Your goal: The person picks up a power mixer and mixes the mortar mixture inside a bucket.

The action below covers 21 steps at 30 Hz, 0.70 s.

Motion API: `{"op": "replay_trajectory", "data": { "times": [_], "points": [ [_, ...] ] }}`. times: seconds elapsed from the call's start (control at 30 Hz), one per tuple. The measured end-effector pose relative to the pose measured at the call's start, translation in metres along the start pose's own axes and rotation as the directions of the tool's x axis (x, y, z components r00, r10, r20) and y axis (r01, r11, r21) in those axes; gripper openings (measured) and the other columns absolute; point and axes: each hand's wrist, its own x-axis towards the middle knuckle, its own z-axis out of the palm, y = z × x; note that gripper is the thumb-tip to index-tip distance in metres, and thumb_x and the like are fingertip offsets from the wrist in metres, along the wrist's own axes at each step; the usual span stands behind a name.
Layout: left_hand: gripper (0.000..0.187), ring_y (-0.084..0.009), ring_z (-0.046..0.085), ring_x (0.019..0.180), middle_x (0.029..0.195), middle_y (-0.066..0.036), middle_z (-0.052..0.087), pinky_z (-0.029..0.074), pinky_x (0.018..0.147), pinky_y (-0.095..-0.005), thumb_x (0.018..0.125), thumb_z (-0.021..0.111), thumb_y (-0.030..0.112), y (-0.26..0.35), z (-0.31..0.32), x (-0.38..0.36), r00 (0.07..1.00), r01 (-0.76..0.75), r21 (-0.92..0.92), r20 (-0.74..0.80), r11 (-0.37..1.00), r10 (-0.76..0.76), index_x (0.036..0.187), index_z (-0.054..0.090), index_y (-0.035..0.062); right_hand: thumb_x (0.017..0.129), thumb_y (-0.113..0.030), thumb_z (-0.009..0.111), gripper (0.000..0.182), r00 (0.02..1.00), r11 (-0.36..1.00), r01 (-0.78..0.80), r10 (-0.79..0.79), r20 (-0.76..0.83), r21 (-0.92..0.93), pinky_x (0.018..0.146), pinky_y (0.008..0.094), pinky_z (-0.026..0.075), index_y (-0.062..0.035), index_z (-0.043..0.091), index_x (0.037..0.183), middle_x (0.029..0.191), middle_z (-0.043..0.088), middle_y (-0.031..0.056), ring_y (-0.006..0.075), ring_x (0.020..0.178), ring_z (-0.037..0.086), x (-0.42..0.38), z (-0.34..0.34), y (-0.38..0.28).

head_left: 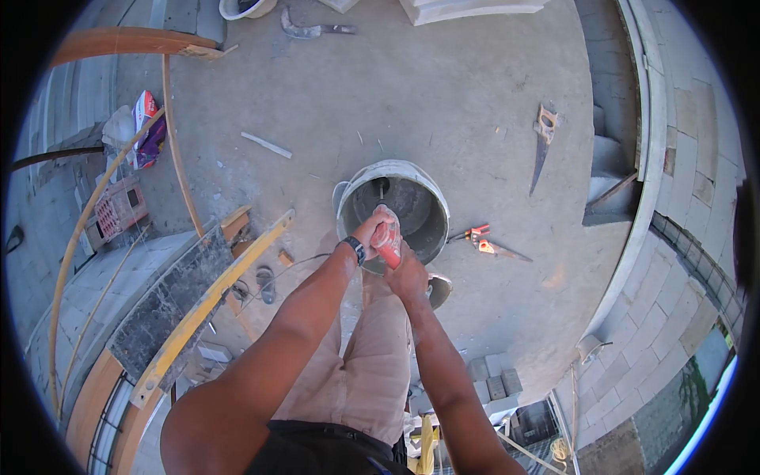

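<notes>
A red power drill (388,240), dusted with grey, is held over a large round bucket (438,190). My left hand (375,225), with a watch (355,249) on its wrist, closes around the drill's far end. Nearer my body, my right hand (408,275) grips the rear of the same drill. Past my left hand, a shaft with a dark round end (381,187) shows inside the bucket, apparently fitted to the drill. Grey material coats the bucket's inner wall, and my hands hide part of its inside.
Right of the bucket lie red-handled pliers (479,233), a pointed trowel-like blade (511,252) and a handsaw (544,146). A yellow level (214,305) leans at left. Behind the bucket is a smaller pail (440,291). A stairwell opening (611,162) lies at right.
</notes>
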Motion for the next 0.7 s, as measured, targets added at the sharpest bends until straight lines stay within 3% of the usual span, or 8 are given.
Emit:
{"op": "replay_trajectory", "data": {
  "times": [0.13,0.2,0.43,0.7],
  "points": [
    [0.02,-0.0243,0.065,0.076,0.08,-0.01,0.065,0.054,0.077,-0.0377,0.08,0.066,0.024,0.002,0.008,0.006,0.999,0.037,0.001,0.019,0.999,-0.037,0.089,0.062,0.0069,0.076,-0.022,0.067,0.066,1.0,1.0,-0.02,0.02,0.012,0.016,0.087,0.0475,0.051,-0.007,0.048,0.137,0.114,0.064,0.0225,0.0402,0.101,0.064,0.0,-0.008,-0.001],
    [0.02,-0.0244,0.065,0.075,0.08,-0.01,0.065,0.054,0.075,-0.0375,0.081,0.065,0.024,0.001,0.012,0.009,0.998,0.063,0.018,0.004,0.998,-0.063,0.089,0.062,0.0064,0.074,-0.016,0.064,0.059,0.998,0.997,-0.056,0.057,-0.028,0.058,0.09,0.048,0.049,-0.008,0.053,0.131,0.112,0.065,0.0231,0.0419,0.104,0.062,0.0,-0.011,-0.001],
    [0.019,-0.0245,0.065,0.074,0.081,-0.011,0.065,0.055,0.074,-0.0376,0.082,0.065,0.022,-0.011,0.024,0.019,0.998,0.061,0.011,0.02,0.998,-0.061,0.09,0.062,0.0049,0.074,-0.015,0.064,0.052,0.994,0.992,-0.081,0.088,-0.066,0.098,0.089,0.0487,0.048,-0.0044,0.055,0.125,0.111,0.065,0.0247,0.0432,0.105,0.061,-0.005,-0.016,0.01],
    [0.022,-0.0234,0.065,0.073,0.082,-0.009,0.064,0.056,0.072,-0.0395,0.077,0.069,0.021,-0.024,0.034,0.028,0.993,0.119,0.059,-0.011,0.991,-0.118,0.092,0.061,0.0084,0.076,-0.015,0.063,0.049,0.99,0.987,-0.082,0.096,-0.101,0.135,0.09,0.0495,0.047,-0.0065,0.054,0.124,0.11,0.064,0.0255,0.0439,0.105,0.061,-0.013,-0.018,0.021]
  ]
}}
